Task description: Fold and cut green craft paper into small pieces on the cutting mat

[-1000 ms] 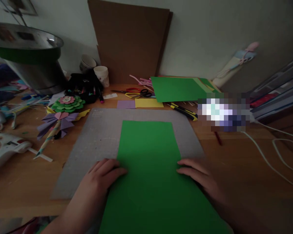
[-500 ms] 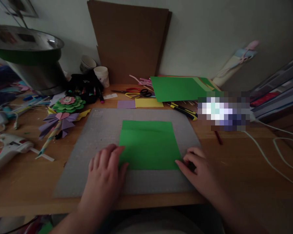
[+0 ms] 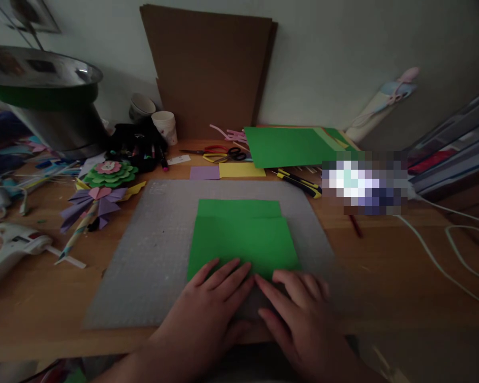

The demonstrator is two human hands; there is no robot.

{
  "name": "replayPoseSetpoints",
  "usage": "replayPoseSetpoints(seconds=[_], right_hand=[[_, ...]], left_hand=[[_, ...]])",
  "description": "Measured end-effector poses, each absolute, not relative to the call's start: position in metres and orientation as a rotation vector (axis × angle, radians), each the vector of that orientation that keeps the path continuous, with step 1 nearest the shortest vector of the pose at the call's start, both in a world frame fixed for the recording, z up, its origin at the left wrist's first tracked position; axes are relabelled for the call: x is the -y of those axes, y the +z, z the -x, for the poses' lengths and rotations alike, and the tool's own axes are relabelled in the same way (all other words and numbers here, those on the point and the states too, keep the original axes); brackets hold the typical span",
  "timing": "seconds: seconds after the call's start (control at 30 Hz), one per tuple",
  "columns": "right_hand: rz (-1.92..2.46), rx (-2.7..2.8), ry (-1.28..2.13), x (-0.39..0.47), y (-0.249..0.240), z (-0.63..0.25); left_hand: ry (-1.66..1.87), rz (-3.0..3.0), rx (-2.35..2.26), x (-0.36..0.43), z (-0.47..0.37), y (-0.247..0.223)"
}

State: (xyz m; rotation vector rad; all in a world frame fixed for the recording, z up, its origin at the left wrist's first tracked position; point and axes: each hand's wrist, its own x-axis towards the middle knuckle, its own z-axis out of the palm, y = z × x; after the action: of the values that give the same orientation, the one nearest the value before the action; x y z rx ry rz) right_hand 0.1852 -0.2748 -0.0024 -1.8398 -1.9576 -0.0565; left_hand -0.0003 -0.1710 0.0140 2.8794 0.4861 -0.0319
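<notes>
– Doing what with the left hand (image 3: pixel 219 298)?
– Pressing down on green paper (image 3: pixel 243 239) along its near edge, with slightly spread fingers.
– And with the right hand (image 3: pixel 303 308)?
– Touching the same edge with the index finger, holding the thumb apart.
– Working where?
– Working by the bench (image 3: pixel 35 314)'s near edge, over paper lying in two layers on the mat (image 3: pixel 155 255).
– Seeing anything else?
– Seeing a cutter (image 3: pixel 299 184) at the mat's far right corner.

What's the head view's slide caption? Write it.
Left hand and right hand at near edge of folded green paper, gray mat beneath.
</notes>
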Motion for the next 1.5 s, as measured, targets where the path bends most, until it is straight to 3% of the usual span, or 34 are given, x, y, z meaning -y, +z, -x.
replayPoseSetpoints(seconds=[0.47, 0.9, 1.13, 1.5], right_hand=[[2.058, 2.007, -0.160, 0.295, 0.005, -0.217], [2.001, 2.005, -0.026, 0.292, 0.007, -0.228], [1.970, 1.968, 0.004, 0.290, 0.011, -0.225], [2.002, 1.896, -0.003, 0.291, 0.007, -0.223]], left_hand=[[0.421, -3.077, -0.753, 0.174, 0.013, 0.013], [0.447, -3.068, -1.030, 0.172, 0.034, 0.039], [0.198, -3.037, -0.361, 0.171, -0.026, 0.028], [0.121, -3.177, -0.143, 0.154, -0.035, 0.028]])
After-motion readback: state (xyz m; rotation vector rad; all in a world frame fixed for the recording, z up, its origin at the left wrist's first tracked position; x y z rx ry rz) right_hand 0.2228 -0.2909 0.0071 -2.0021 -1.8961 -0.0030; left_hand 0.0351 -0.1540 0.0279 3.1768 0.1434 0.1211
